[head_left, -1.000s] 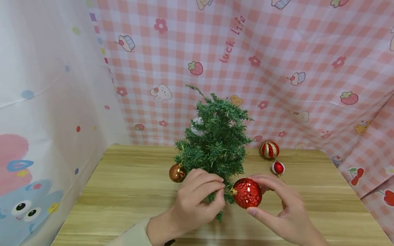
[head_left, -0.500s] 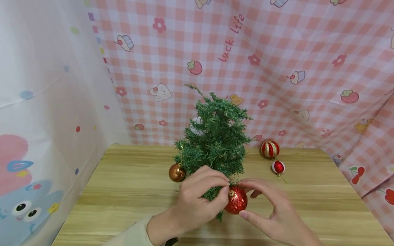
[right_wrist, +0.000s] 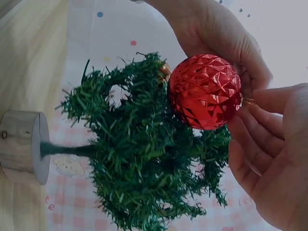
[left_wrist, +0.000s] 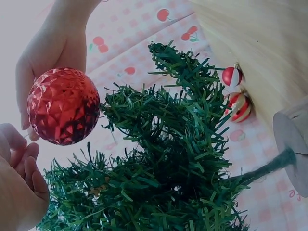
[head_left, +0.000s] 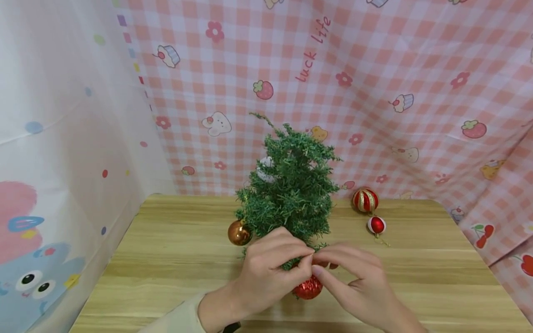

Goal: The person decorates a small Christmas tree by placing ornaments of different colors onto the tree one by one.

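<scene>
A faceted red Christmas bauble (head_left: 308,288) hangs below both hands, in front of the small green artificial Christmas tree (head_left: 291,194). My left hand (head_left: 270,266) pinches the bauble's thin hanging loop between thumb and index finger. Right against it, the thumb and fingertips of my right hand (head_left: 358,277) pinch at the same loop, just above the gold cap (right_wrist: 249,101). The loop itself is mostly hidden by the fingers. In the left wrist view the bauble (left_wrist: 64,106) hangs beside the branch tips.
A copper-coloured bauble (head_left: 239,232) and a white ball (head_left: 265,169) hang on the tree's left side. On the wooden table (head_left: 166,259), back right, lie a striped red-gold bauble (head_left: 365,200) and a small red-white one (head_left: 376,225). The tree has a round wooden base (right_wrist: 24,147).
The red bauble has moved left and down, and now hangs under the fingers. My right hand has let go of its sides and shifted left to the loop, meeting my left hand.
</scene>
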Available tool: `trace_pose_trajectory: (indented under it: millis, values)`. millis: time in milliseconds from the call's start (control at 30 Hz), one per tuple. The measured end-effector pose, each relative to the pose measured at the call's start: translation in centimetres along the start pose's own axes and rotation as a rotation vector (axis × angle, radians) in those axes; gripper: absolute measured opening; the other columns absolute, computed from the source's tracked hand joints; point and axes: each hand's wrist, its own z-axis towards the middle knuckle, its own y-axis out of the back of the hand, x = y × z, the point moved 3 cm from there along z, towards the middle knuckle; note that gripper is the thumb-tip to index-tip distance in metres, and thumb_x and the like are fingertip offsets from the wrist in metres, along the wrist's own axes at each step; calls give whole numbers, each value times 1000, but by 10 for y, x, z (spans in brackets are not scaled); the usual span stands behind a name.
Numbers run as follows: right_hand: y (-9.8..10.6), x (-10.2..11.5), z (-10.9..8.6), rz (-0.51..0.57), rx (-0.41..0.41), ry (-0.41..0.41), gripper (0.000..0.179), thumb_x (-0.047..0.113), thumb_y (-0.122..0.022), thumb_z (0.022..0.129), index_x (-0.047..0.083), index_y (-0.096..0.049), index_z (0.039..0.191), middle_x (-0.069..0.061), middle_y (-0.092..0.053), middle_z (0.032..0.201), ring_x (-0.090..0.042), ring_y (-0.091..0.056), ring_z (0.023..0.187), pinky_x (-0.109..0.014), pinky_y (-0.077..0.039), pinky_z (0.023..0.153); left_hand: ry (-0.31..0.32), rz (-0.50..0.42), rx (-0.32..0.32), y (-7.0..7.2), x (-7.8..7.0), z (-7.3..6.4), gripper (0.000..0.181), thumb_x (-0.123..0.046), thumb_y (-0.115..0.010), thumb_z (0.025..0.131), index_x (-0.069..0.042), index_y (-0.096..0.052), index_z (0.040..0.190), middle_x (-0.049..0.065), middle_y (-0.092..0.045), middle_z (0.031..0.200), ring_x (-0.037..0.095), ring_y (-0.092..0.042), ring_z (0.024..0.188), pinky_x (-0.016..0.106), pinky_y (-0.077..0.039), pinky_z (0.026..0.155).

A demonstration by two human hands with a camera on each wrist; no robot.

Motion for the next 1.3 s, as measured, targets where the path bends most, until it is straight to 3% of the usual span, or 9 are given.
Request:
trace_pose_trajectory:
  millis: [200, 467, 767, 867, 1033, 1300]
  values:
    - [-4, -3, 1, 13, -18, 18, 16, 13, -67, 103, 2, -78, 99, -12, -75, 90, -15, -70, 79, -20, -56, 66, 19, -4, 8, 1, 1, -2, 17, 9, -72, 84, -2, -81, 92, 6, -78, 87, 13, -69, 77, 16, -55, 75]
    - [-4, -7, 2, 8, -11, -45, 16, 15, -67, 104, 5, -78, 99, -10, -76, 90, -13, -68, 76, -19, -54, 65, 57, -15, 17, 3, 3, -2, 17, 10, -72, 84, -3, -81, 92, 7, -79, 88, 13, -71, 79, 18, -56, 78]
    - [-1, -11, 10, -39, -27, -89, 17, 19, -67, 104, 8, -76, 94, -4, -73, 84, -7, -61, 71, -21, -48, 60, 126, 9, -34, 6, 3, 0, 23, 14, -72, 79, -4, -82, 91, 5, -79, 87, 13, -69, 76, 17, -56, 73]
    - [0, -12, 13, -47, -21, -122, 7, 7, -71, 99, 10, -76, 95, -1, -72, 82, -6, -59, 70, -21, -48, 61, 139, 32, -63, 8, 3, 2, 24, 15, -72, 78, -3, -82, 90, 5, -78, 86, 14, -68, 76, 18, -56, 72]
    - [1, -12, 19, -62, 2, -184, 29, -15, -71, 84, 12, -76, 95, 2, -71, 82, -5, -58, 70, -21, -49, 64, 142, 73, -94, 10, 4, 6, 24, 16, -71, 78, -3, -81, 89, 5, -78, 84, 14, -67, 73, 18, -54, 69]
    - [0, -19, 27, -90, 5, -292, 30, -17, -71, 85, 12, -76, 91, 4, -71, 80, -5, -60, 66, -20, -51, 61, 68, 189, -93, 11, 7, 11, 23, 15, -70, 78, -1, -81, 91, 6, -78, 85, 16, -67, 72, 23, -55, 71]
